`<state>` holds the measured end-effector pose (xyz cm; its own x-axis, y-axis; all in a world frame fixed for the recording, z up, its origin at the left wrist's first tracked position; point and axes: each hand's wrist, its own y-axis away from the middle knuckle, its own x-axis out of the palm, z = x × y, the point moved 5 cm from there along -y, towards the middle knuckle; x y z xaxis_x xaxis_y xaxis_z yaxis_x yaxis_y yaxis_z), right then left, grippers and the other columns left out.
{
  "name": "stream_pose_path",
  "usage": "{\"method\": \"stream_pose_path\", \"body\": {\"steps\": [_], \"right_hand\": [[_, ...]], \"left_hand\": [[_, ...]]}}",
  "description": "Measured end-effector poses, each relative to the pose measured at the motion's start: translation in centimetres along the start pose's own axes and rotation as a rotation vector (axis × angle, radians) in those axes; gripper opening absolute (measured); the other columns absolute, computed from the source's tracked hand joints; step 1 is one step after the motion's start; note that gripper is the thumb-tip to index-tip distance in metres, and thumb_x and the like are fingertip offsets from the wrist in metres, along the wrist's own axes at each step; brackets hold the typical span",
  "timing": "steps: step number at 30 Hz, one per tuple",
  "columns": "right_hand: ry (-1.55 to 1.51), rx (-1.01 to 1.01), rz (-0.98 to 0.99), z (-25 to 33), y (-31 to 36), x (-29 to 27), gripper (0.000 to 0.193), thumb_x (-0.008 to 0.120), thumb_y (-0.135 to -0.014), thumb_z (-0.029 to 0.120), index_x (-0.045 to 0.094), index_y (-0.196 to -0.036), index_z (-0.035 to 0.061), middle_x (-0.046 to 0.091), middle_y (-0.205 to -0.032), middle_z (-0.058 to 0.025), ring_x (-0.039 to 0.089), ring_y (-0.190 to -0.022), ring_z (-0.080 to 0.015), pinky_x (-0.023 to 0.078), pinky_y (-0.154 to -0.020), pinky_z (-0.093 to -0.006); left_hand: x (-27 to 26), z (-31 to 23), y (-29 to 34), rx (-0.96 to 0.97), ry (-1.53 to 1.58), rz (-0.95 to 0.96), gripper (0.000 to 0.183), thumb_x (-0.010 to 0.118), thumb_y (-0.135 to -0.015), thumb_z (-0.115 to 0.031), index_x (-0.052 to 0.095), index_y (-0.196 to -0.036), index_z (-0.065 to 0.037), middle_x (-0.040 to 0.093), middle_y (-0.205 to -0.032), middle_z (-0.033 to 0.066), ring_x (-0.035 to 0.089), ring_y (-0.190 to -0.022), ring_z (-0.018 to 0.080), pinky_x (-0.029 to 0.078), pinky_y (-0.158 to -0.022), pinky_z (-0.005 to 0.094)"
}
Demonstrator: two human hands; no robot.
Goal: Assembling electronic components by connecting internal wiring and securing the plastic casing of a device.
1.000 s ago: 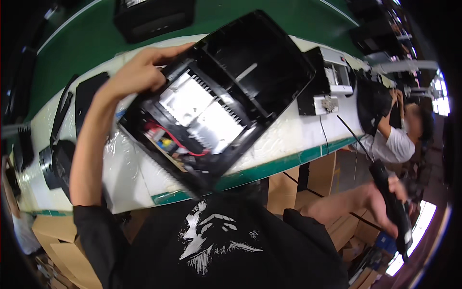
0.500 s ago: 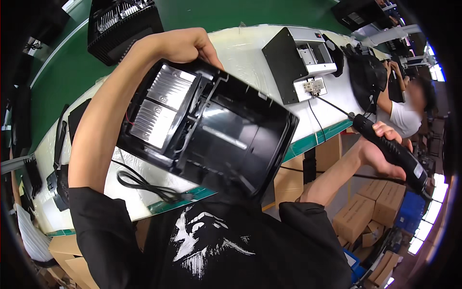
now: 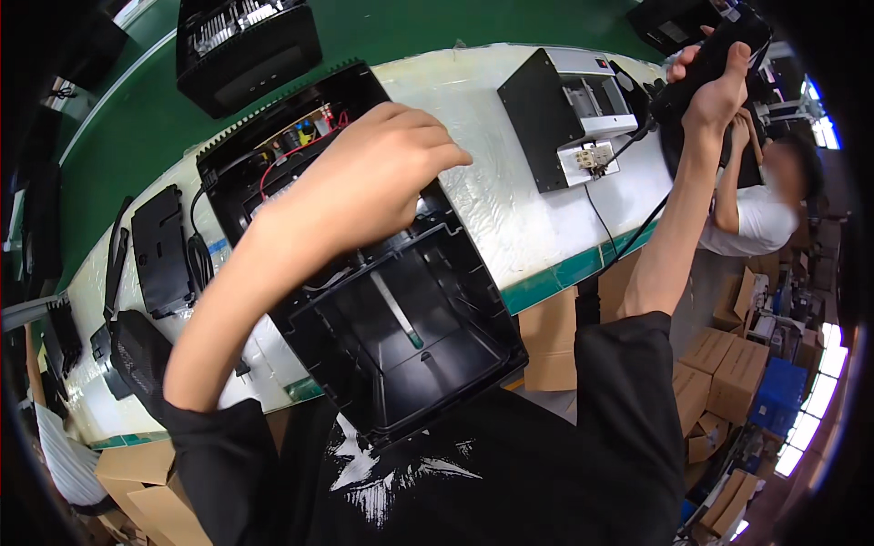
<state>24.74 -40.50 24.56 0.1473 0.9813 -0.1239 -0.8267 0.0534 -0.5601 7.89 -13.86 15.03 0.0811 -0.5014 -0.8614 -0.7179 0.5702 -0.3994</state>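
Observation:
My right hand (image 3: 715, 96), at the upper right, is wrapped round a black electric screwdriver (image 3: 678, 98). Its thin shaft slants down to the small white pin block (image 3: 587, 161) on the front of a grey and black screw feeder (image 3: 587, 96). Below and left of that, a black plastic housing (image 3: 437, 309) lies tilted across the bench edge against my shirt, open side up. My left hand (image 3: 391, 168) hovers over its middle, fingers bent but apart, with nothing seen in them. Beyond the wrist show red wires (image 3: 291, 150) and a finned far edge; my forearm hides the parts beneath.
The film-covered bench (image 3: 455, 100) has a green front edge. At left lie a flat black panel (image 3: 162, 250) and coiled black cable (image 3: 198, 259). Another black unit (image 3: 246, 59) stands beyond the bench. Cartons (image 3: 728, 373) sit at lower right; a co-worker (image 3: 760, 200) is at far right.
The housing has turned and tipped flatter, lower in view. My left hand has left its far edge and moved over its middle. My right hand has swung up and away, the screwdriver tip staying at the feeder.

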Motion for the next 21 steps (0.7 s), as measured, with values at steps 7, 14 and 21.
{"method": "stream_pose_path", "body": {"steps": [7,14,21], "right_hand": [[-0.201,0.164,0.038,0.1,4.0,-3.1,0.064,0.041,-0.086,0.059,0.049,-0.111,0.0004,0.048,-0.067,-0.0095,0.043,-0.052,-0.0190,0.037,-0.049,-0.0292],[-0.559,0.056,0.386,8.3,8.2,-1.9,0.060,0.046,-0.080,0.054,0.049,-0.102,-0.0018,0.050,-0.072,-0.0101,0.046,-0.058,-0.0165,0.039,-0.054,-0.0255],[-0.741,-0.085,0.581,11.1,9.6,0.8,0.037,0.054,-0.074,0.033,0.052,-0.089,-0.0004,0.053,-0.069,-0.0081,0.051,-0.056,-0.0150,0.045,-0.053,-0.0234]], "left_hand": [[-2.0,-3.6,14.5,-0.804,0.315,-0.508,0.075,0.055,-0.070,0.001,0.028,-0.139,0.002,0.029,-0.145,0.0186,0.030,-0.134,0.0296,0.022,-0.110,0.0381],[2.7,-7.6,18.7,-1.327,0.955,-0.993,0.085,0.037,-0.063,0.012,0.015,-0.145,0.004,0.020,-0.149,0.0187,0.021,-0.139,0.0238,0.015,-0.111,0.0294],[2.5,-6.3,18.4,-1.302,0.842,-0.979,0.083,0.033,-0.058,0.011,0.024,-0.141,0.009,0.029,-0.146,0.0201,0.028,-0.136,0.0229,0.018,-0.110,0.0284]]}}
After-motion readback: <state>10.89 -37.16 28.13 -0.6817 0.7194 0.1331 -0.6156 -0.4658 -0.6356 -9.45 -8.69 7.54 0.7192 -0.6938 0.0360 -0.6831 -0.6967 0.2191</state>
